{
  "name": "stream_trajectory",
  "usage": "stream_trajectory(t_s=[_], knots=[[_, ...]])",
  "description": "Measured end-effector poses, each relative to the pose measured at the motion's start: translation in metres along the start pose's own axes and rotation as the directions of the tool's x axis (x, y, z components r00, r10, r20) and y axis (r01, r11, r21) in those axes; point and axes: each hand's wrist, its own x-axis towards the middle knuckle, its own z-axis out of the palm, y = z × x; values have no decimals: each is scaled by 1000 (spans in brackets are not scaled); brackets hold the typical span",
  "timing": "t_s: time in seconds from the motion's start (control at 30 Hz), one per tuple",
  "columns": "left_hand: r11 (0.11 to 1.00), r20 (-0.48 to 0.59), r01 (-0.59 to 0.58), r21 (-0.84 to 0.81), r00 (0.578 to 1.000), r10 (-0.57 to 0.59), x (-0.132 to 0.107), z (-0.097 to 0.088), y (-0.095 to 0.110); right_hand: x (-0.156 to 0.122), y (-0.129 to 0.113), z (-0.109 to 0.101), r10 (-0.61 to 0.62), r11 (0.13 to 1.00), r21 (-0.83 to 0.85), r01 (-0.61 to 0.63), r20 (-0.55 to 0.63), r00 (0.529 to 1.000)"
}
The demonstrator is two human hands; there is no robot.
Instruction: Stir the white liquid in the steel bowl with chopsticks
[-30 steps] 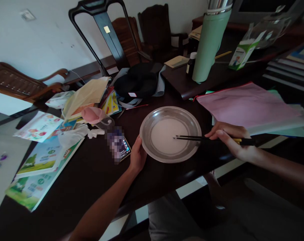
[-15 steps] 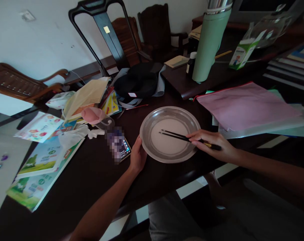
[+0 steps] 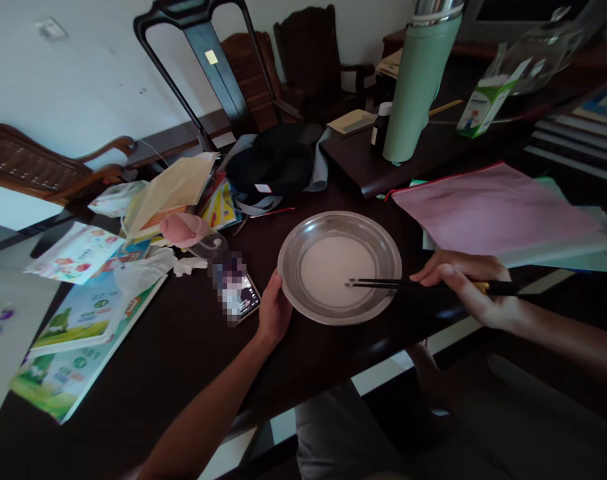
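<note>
While the dark table (image 3: 183, 347) & the steel plate (image 3: 339, 220) near its front edge sit as before, the R hand (image 3: 471, 283) has drawn back vs half a sec ago. Its fingers are closed round the chopsticks (image 3: 383, 283), tips now over the plate's right-centre, prob. the return of a back-and-forth stroke. L hand (image 3: 275, 312) still clasps the plate's left rim.

We see a long dark wooden table (image 3: 183, 347) in dim, soft light. Behind the table there is a plain white wall (image 3: 83, 80) with a small socket plate (image 3: 51, 29). Between the table and this wall stand a tall black chair back (image 3: 206, 57) and two carved brown chairs (image 3: 308, 67). Left of the table is a wooden armchair (image 3: 38, 167). Under the table the floor (image 3: 378, 381) has pale tiles.
</note>
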Motion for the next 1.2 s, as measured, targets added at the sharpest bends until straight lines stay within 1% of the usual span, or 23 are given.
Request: stream_trajectory(t_s=[0.17, 0.3, 0.43, 0.63, 0.73, 0.83, 0.93, 1.03, 1.13, 1.2], knots=[[1000, -14, 5, 8, 1000, -5, -1, 1, 0, -2, 2, 22, 20, 1000, 19, -22, 110, 994], [1000, 1, 1, 7, 1000, -1, -1, 1, 1, -1, 13, 36, -4, 1000, 24, 1, 125, 992], [1000, -1, 2, 3, 1000, -2, 0, -1, -1, 2, 20, 34, 6, 999, -43, -1, 110, 994], [1000, -3, 6, 7, 1000, -6, 1, -2, -2, 4, 13, 15, 10, 991, -132, -9, 6, 1000], [1000, -6, 5, 3, 1000, -5, 0, -1, -1, 4, 8, 4, 3, 992, -127, -6, -23, 1000], [1000, -6, -1, 11, 1000, 1, -1, 0, 0, 3, 3, 0, 10, 998, -60, -12, -33, 999], [1000, 3, -6, 23, 1000, 6, 0, -1, 0, 0, 2, 7, 20, 1000, -10, -20, 41, 999], [1000, 2, -7, 26, 1000, 7, 0, -1, -1, -2, 5, 22, 28, 1000, 0, -28, 106, 994], [1000, -1, -4, 28, 1000, 4, 0, -2, -1, -2, 13, 34, -5, 1000, 14, 3, 132, 991], [1000, -4, -2, 25, 1000, 2, 0, -1, 0, 0, 18, 37, -19, 1000, -7, 20, 131, 991]])
